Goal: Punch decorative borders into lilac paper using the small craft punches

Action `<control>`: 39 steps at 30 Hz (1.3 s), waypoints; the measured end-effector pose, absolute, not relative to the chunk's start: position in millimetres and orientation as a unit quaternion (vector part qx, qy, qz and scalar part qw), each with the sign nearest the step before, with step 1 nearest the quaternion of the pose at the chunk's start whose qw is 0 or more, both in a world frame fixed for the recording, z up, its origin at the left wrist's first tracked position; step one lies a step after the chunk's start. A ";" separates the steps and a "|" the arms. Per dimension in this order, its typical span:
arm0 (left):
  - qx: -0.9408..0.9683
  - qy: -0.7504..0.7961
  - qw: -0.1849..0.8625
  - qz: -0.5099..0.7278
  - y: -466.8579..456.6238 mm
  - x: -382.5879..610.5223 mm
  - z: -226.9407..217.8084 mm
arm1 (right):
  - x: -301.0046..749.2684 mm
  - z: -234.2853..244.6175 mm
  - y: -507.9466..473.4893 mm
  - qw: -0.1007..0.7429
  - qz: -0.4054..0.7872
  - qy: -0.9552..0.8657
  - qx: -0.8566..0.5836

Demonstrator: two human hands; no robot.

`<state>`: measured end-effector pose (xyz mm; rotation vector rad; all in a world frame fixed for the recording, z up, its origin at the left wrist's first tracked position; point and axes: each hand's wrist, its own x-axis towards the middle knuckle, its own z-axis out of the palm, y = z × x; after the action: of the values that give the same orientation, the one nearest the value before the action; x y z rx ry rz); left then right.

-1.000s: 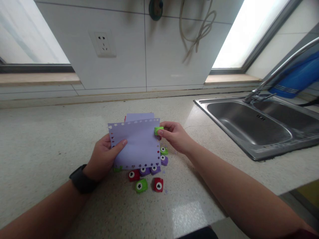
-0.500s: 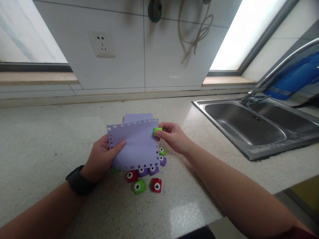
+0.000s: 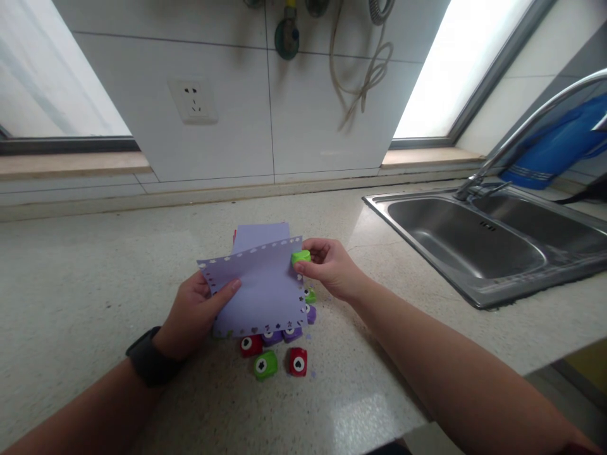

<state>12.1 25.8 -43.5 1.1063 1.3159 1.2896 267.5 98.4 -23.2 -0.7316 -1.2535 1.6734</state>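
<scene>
My left hand (image 3: 196, 309) is closed on the left side of a purple sheet of paper (image 3: 265, 284), thumb lying on top. Small punched shapes line the sheet's edges. At its upper right edge, my right hand (image 3: 329, 268) pinches a light green craft punch (image 3: 301, 257), which sits over the paper's border. Partly under the lower edge lie a red punch (image 3: 251, 345) and purple punches (image 3: 272, 337). Nearer me are a green punch (image 3: 265, 365) and another red punch (image 3: 298, 362). More green and purple punches show by the sheet's right edge, partly covered.
Behind the held sheet lies a stack of purple paper (image 3: 260, 234) with a red edge showing. A steel double sink (image 3: 459, 234) with a faucet (image 3: 512, 139) is set in the counter at right. Tiny paper cutouts are scattered near the punches. A wall socket (image 3: 192, 101) is ahead.
The sheet's upper left corner has dipped and the paper bows more. The green punch stays at the upper right edge in my right hand. The camera view has tilted slightly upward.
</scene>
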 end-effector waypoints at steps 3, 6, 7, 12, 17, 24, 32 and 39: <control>0.461 0.538 0.467 0.529 26.0 11.3 -44.5 | 267.1 -19.8 95.6 0.458 0.679 -0.492 -0.296; 0.480 0.540 0.449 0.525 26.0 9.9 -44.9 | 266.1 -18.5 93.1 0.465 0.684 -0.485 -0.285; 0.488 0.541 0.443 0.522 26.0 9.4 -44.9 | 265.8 -18.6 92.4 0.465 0.684 -0.486 -0.282; 0.516 0.539 0.426 0.512 26.1 7.9 -45.6 | 266.0 -20.2 91.3 0.462 0.674 -0.504 -0.280; 0.531 0.521 0.423 0.517 27.7 7.2 -46.0 | 267.9 -20.4 89.5 0.442 0.655 -0.555 -0.259; 0.593 0.510 0.341 0.521 27.1 0.9 -44.9 | 270.7 -17.3 82.3 0.490 0.501 -0.683 -0.209; 0.575 0.443 0.420 0.545 26.5 0.0 -49.7 | 275.5 -8.2 74.2 0.494 0.392 -0.759 -0.162; 0.546 0.428 0.459 0.555 24.7 -0.1 -48.6 | 273.5 -8.3 71.4 0.497 0.365 -0.775 -0.141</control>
<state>-0.1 24.7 -48.6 1.3448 1.0541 1.3680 273.5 71.4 -8.3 -0.3404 -1.8755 0.8838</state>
